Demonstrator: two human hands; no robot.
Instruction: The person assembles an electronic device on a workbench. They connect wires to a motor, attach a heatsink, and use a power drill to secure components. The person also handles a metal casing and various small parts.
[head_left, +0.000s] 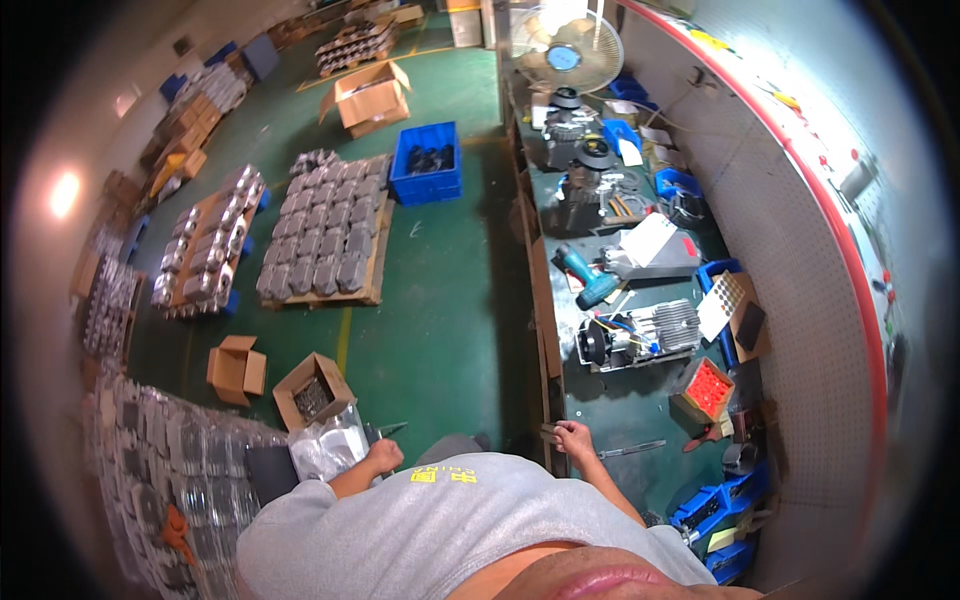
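My left hand (384,456) is curled into a loose fist low at my left side. It sits just above a crumpled clear plastic bag (330,450), and a slim dark tool (388,429) pokes out beside it. Whether the hand holds either one is unclear. My right hand (575,438) rests at the near edge of the green workbench (620,405) with its fingers bent over the wooden rim. A grey wrench (632,449) lies on the bench just right of that hand. My grey shirt hides both forearms near the body.
On the bench are a small finned engine (640,335), a teal power drill (585,275), a box of red parts (708,388) and blue bins (712,505). On the floor are pallets of grey castings (325,235), a blue crate (426,162) and open cartons (313,392).
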